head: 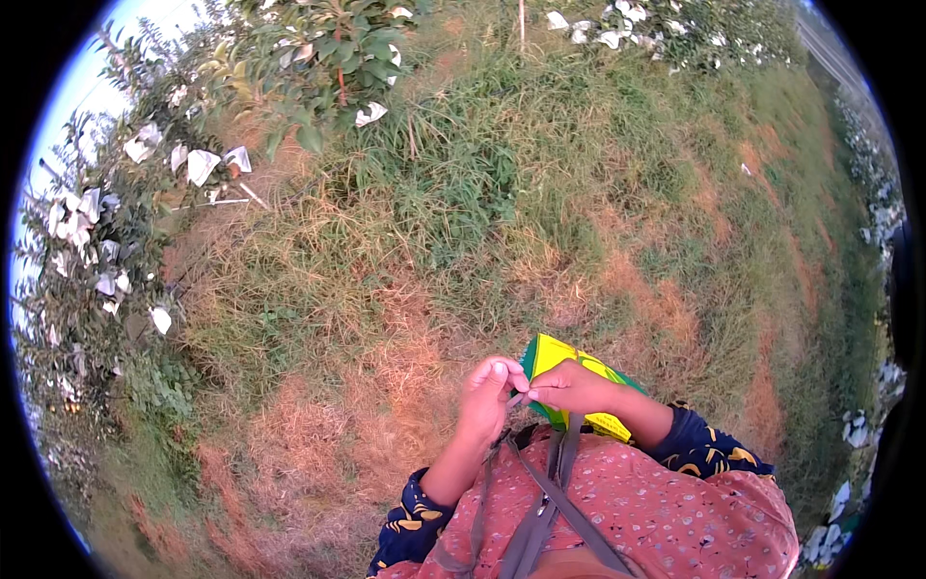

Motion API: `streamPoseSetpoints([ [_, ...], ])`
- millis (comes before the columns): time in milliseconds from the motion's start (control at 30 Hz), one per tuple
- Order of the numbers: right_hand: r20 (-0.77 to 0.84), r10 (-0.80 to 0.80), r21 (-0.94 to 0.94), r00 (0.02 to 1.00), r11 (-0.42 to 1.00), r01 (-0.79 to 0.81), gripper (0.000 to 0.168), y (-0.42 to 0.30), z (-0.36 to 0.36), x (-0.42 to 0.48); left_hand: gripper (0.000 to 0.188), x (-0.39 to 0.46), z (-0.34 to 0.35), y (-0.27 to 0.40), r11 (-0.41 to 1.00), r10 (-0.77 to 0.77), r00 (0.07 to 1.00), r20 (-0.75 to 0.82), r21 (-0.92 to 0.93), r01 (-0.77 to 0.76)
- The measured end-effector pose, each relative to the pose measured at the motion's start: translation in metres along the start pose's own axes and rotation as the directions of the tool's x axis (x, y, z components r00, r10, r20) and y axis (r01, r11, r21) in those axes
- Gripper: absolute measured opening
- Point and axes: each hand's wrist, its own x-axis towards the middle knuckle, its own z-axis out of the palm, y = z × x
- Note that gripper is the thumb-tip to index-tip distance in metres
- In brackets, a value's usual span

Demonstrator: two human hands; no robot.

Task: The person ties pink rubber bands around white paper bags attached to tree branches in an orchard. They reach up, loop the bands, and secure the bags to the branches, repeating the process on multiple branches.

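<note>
In front of my chest, my left hand (489, 391) and my right hand (568, 383) meet with their fingertips together. Between them the end of a thin grey strap (514, 400) shows, pinched by the fingers. How it lies inside the fingers is hidden. Right behind my right hand hangs a yellow and green printed plastic bag (557, 350) that bears writing, partly covered by the hand and forearm. Other grey straps (553, 478) run down over my pink flowered top (651, 499). Dark blue patterned sleeve covers (416, 517) reach up both forearms.
Fruit trees with white bags on their branches stand at the left (79, 217), at the top (608, 25) and along the right rim (882, 217). A leafy branch (347, 51) hangs at the upper left. Green and dry grass (434, 289) covers the ground.
</note>
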Motion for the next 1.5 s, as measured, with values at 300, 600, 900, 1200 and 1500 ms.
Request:
streamPoseSetpoints([
  [300, -0.191, 0.057, 0.200, 0.980, 0.980, -0.018, 0.024, 0.041, -0.085, -0.059, 0.026, 0.092, 0.073, -0.059, 0.980, -0.194, 0.967, 0.163, 0.071, 0.185],
  [600, -0.352, 0.134, 0.383, 0.926, 0.924, 0.012, 0.022, 0.092, -0.200, -0.118, 0.027, 0.200, 0.171, -0.130, 0.944, -0.328, 0.904, 0.273, 0.143, 0.299],
  [900, -0.635, 0.220, 0.389, 0.740, 0.919, 0.061, 0.020, 0.134, -0.283, -0.156, 0.049, 0.264, 0.237, -0.186, 0.923, -0.344, 0.887, 0.309, 0.286, 0.258],
  [1200, -0.817, 0.133, 0.149, 0.561, 0.989, -0.017, 0.016, 0.148, -0.350, -0.116, 0.027, 0.346, 0.257, -0.214, 0.864, -0.406, 0.889, 0.213, 0.406, 0.298],
  [1500, -0.809, 0.189, 0.214, 0.557, 0.977, -0.021, 0.021, 0.173, -0.481, -0.037, 0.018, 0.512, 0.266, -0.219, 0.884, -0.457, 0.858, 0.233, 0.227, 0.409],
])
